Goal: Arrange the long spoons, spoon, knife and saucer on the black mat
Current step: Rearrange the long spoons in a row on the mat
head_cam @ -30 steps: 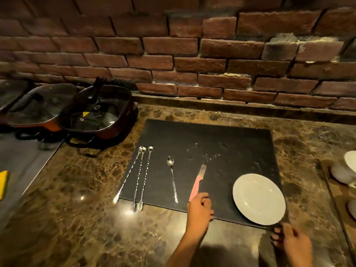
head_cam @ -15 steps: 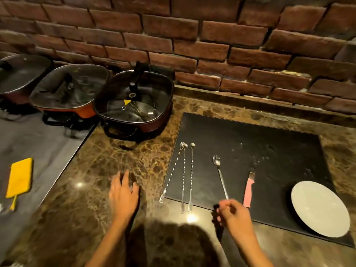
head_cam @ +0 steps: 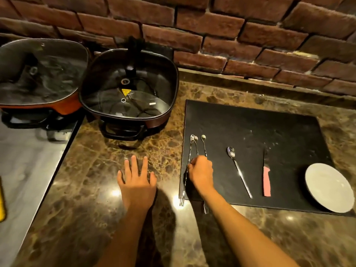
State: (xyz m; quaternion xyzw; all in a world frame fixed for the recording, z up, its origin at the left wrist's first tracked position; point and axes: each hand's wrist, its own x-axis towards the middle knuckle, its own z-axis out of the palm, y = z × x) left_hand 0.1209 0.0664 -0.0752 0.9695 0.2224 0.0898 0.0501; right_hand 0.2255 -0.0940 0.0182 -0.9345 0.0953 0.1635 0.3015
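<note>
A black mat (head_cam: 260, 132) lies on the marble counter. Three long twisted spoons (head_cam: 193, 145) rest along its left edge, their forked ends overhanging the front. My right hand (head_cam: 201, 172) is closed over their middles, fingers pinching the shafts. A plain spoon (head_cam: 238, 169) lies to the right, then a pink-handled knife (head_cam: 266, 180), then a white saucer (head_cam: 329, 186) at the mat's front right corner. My left hand (head_cam: 136, 182) rests flat and spread on the counter, left of the mat, holding nothing.
Two lidded electric pans (head_cam: 127, 93) (head_cam: 38, 74) stand at the back left, near the brick wall (head_cam: 212, 26). A steel surface (head_cam: 28, 166) adjoins the counter on the left, with a yellow object (head_cam: 2, 199) at its edge.
My right hand moved left from the plain spoon's handle end onto the long spoons and closed on them. My left hand stayed flat on the counter. The view shifted.
</note>
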